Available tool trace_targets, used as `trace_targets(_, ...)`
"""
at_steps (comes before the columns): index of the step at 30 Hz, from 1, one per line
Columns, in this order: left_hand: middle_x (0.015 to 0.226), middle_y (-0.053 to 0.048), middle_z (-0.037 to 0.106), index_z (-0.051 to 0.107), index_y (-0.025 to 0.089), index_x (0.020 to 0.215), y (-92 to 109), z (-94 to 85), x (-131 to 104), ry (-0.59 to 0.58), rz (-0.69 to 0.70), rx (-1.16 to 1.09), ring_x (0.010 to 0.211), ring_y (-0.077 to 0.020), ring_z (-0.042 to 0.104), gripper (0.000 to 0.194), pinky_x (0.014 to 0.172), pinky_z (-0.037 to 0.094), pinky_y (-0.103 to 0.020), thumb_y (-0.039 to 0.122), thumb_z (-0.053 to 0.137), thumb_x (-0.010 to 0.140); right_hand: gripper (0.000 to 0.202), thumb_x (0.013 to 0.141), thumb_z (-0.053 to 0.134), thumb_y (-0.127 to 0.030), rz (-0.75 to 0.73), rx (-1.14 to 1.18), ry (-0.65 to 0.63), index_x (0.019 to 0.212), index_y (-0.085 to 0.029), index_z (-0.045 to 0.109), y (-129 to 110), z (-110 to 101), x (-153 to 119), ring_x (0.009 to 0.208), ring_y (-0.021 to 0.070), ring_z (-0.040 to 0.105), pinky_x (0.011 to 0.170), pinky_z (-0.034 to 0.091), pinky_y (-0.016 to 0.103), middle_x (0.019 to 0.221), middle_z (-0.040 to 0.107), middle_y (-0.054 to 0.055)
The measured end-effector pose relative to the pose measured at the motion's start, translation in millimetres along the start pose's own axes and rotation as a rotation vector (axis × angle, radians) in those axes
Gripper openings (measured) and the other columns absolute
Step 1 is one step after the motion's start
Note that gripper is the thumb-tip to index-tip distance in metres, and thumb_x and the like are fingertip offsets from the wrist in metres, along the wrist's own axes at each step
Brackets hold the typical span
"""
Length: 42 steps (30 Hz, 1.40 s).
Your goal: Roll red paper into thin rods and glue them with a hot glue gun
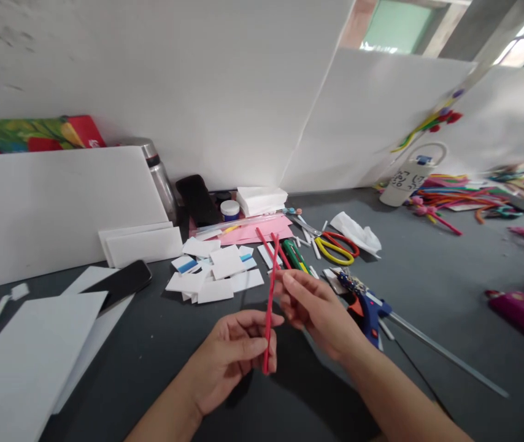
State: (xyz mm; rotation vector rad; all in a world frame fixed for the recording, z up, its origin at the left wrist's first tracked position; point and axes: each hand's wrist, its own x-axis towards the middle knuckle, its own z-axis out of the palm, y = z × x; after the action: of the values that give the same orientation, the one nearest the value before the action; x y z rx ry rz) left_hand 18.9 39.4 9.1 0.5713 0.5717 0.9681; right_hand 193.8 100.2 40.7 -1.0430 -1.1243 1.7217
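Note:
A thin red strip point(270, 313) stands nearly upright above the dark table. My left hand point(238, 347) pinches its lower end between thumb and fingers. My right hand point(310, 304) is closed near the strip's upper part, its fingertips at the strip's right side; exactly how they grip it is hard to make out. Just beyond the hands, more red sticks point(285, 250) lie beside a green tool point(294, 255). To the left of them is a loose pile of small white cards point(218, 273), some with blue patches.
Scissors with red and yellow handles point(335, 248), a blue glue gun point(372, 319) and a long clear stick point(446, 353) lie right. White sheets point(36, 356) and a black phone point(126, 282) lie left. A white bottle point(402, 184) and steel flask point(163, 184) stand behind.

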Motion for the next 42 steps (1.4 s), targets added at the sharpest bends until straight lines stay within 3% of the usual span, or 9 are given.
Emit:
trace_targets(4,0.079,-0.007,0.066,0.073,0.013,0.11,-5.6,4.1,-2.4,-0.072,-0.077,0.023,0.063,-0.0148,0.065,0.034,0.062,0.049,-0.027,0.016,0.074,0.076,0.03,0.078,0.078,-0.041,0.059,0.121,-0.023,0.087,-0.015,0.068,1.7,-0.8,2.3,0.049,0.0053,0.038,0.042,0.026,0.017,0.062,0.05,-0.004)
trace_targets(9,0.087,-0.012,0.071,0.072,0.013,0.109,-4.5,8.9,-2.4,-0.012,-0.069,0.113,0.067,-0.0183,0.07,0.028,0.062,0.053,-0.029,0.028,0.065,0.087,0.031,0.072,0.083,-0.04,0.029,0.096,0.068,0.073,-0.015,0.064,4.2,-2.3,2.7,0.044,0.0052,0.039,0.039,0.03,0.017,0.052,0.05,-0.005)
trace_targets(14,0.07,-0.007,0.071,0.068,0.012,0.107,-8.1,12.3,1.0,0.105,-0.067,0.271,0.05,-0.0162,0.067,0.035,0.048,0.051,-0.024,0.031,0.076,0.078,0.032,0.072,0.082,-0.043,-0.022,0.034,0.117,0.074,-0.015,0.066,6.0,-0.8,2.7,0.044,0.0079,0.049,0.041,0.041,0.02,0.053,0.057,-0.003)
trace_targets(20,0.078,-0.012,0.075,0.066,0.011,0.108,-11.7,8.1,1.2,0.111,-0.079,0.27,0.054,-0.0197,0.072,0.036,0.049,0.055,-0.026,0.037,0.068,0.085,0.028,0.075,0.08,-0.039,-0.072,0.039,0.089,0.073,-0.015,0.067,6.6,-2.1,2.2,0.045,0.0078,0.051,0.043,0.044,0.02,0.056,0.057,-0.003)
trace_targets(25,0.072,-0.011,0.074,0.067,0.011,0.101,-8.8,9.4,-0.1,0.148,-0.073,0.251,0.051,-0.0186,0.07,0.033,0.047,0.052,-0.024,0.038,0.069,0.083,0.025,0.078,0.078,-0.039,-0.076,0.022,0.063,0.077,-0.015,0.069,7.4,-1.7,0.5,0.046,0.0087,0.053,0.046,0.045,0.021,0.057,0.059,-0.002)
trace_targets(31,0.07,-0.009,0.073,0.069,0.011,0.097,-8.6,10.4,0.2,0.239,0.0,0.345,0.052,-0.019,0.07,0.032,0.049,0.053,-0.025,0.038,0.071,0.08,0.024,0.078,0.077,-0.039,-0.088,0.04,0.041,0.081,-0.016,0.071,6.4,-1.2,0.5,0.052,0.0099,0.057,0.049,0.047,0.022,0.066,0.062,-0.001)
trace_targets(36,0.068,-0.005,0.069,0.068,0.012,0.099,-11.4,11.4,0.7,0.278,0.094,0.501,0.04,-0.0131,0.061,0.039,0.038,0.044,-0.021,0.047,0.067,0.082,0.022,0.079,0.077,-0.036,-0.119,0.074,0.041,0.081,-0.015,0.071,7.6,-1.3,1.7,0.053,0.0094,0.058,0.05,0.048,0.021,0.067,0.062,-0.001)
trace_targets(42,0.066,-0.003,0.068,0.067,0.014,0.098,-14.4,12.0,2.5,0.398,0.178,0.68,0.044,-0.013,0.062,0.033,0.042,0.046,-0.021,0.04,0.071,0.079,0.024,0.079,0.078,-0.037,-0.089,0.038,0.078,0.075,-0.016,0.068,13.3,2.8,1.2,0.048,0.0107,0.059,0.049,0.05,0.022,0.056,0.064,-0.001)
